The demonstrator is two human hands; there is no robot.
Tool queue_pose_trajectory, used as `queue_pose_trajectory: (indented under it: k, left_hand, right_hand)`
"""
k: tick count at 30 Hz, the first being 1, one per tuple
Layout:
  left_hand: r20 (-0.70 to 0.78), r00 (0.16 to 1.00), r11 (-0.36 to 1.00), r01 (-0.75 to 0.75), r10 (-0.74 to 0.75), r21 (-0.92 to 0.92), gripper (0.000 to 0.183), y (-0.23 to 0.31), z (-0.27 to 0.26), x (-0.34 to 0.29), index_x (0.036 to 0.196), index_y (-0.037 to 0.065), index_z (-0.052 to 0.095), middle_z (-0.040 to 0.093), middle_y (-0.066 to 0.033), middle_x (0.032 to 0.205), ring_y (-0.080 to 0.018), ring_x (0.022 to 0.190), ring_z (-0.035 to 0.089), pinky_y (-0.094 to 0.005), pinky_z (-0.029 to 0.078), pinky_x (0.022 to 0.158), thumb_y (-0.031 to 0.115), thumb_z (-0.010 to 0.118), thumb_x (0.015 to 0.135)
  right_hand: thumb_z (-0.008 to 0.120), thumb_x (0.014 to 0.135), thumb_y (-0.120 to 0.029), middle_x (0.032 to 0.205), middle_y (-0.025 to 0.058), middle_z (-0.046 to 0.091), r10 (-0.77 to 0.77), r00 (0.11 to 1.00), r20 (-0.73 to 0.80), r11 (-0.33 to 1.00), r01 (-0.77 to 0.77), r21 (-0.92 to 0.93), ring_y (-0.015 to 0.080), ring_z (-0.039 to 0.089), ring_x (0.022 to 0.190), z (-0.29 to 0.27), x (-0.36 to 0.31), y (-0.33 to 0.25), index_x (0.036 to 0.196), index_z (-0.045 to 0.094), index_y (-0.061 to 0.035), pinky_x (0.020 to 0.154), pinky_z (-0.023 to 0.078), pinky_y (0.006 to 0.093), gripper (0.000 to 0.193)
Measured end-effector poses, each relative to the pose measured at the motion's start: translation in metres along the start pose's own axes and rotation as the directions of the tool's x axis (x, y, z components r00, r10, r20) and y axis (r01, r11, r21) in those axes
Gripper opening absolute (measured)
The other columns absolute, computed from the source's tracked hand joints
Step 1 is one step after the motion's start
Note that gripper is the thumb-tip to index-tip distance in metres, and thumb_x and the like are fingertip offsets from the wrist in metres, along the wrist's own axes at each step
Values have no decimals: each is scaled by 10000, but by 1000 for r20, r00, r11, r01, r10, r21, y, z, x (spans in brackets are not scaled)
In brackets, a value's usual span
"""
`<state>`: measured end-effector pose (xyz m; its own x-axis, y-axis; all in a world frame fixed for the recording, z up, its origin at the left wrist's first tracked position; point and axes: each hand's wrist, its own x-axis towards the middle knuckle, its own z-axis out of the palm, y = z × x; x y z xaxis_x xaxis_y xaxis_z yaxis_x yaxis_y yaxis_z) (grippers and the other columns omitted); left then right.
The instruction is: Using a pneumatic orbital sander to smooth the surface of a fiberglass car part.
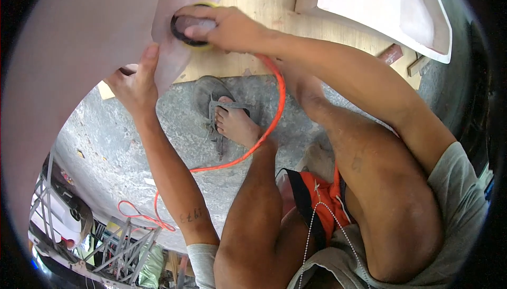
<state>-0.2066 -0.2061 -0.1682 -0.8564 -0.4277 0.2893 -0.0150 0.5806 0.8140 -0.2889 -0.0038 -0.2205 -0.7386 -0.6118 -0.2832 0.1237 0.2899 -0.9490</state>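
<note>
A short row of dark tattooed numerals [191, 216] runs across the left forearm [168, 165], just beside the edge of the grey sleeve [203, 257]. A small dark mark [357, 159] on the right shin [338, 130] is too blurred to read.

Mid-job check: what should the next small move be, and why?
I'd probably slide the round sander slightly along the pinkish panel, keeping it flat. The right hand has it against the surface, the left hand grips the panel's edge, likely steadying it, and the orange hose curves loosely, which seems to leave some slack.
</note>
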Motion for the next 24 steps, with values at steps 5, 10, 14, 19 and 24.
queue_pose_trajectory:
  k: [5, 10, 14, 19, 24]
  left_hand:
    - [-26, 999, 998, 43, -41, 56, 871, 3, 2, 0, 1334, -2, 538, 499, -167, 1274, -307, 1202, 539, -431, 432, 1029, 408, 944, 681]
    - [14, 1000, 986, -22, 20, 167, 893, 13, 4, 3, 1443, 6, 455, 516, -207, 1368, -341, 1274, 519, -447, 380, 1105, 373, 891, 755]
    - [11, 998, 986, -68, 67, 154, 879, 18, 6, 5, 1433, 7, 463, 515, -204, 1362, -332, 1276, 517, -442, 370, 1113, 375, 893, 760]
    - [13, 998, 996, -67, 66, 54, 800, -16, -4, -3, 1390, 12, 494, 570, -178, 1281, -301, 1243, 533, -431, 396, 1077, 381, 876, 792]
    - [194, 906, 857, 420, -377, -299, 469, -84, -33, -3, 1335, -71, 590, 638, -171, 1345, -260, 1195, 630, -391, 521, 1012, 61, 757, 918]
  right_hand:
    - [695, 967, -417, 1056, 54, 728, -14, 983, -182, 999, 20, 29, 136, 619, 681, -31, -2, 0, 1471, 572, -256, 622, 554, 293, 543]
    - [588, 1028, -268, 1182, 165, 711, -107, 867, -487, 993, 120, -4, 224, 680, 797, -52, 8, 4, 1511, 511, -133, 726, 565, 326, 508]
    - [545, 1040, -270, 1243, 208, 678, -297, 843, -448, 950, 216, -225, 281, 709, 887, -50, 17, 7, 1488, 492, -61, 815, 578, 340, 497]
    - [642, 970, -427, 1261, 144, 705, -182, 947, -264, 980, 153, -125, 326, 698, 1053, -18, 11, 23, 1379, 622, -167, 950, 550, 391, 486]
    - [718, 929, -306, 1328, 95, 679, -383, 923, 45, 923, 384, -26, 268, 636, 1231, 24, 16, 31, 1245, 707, -120, 1069, 481, 413, 367]
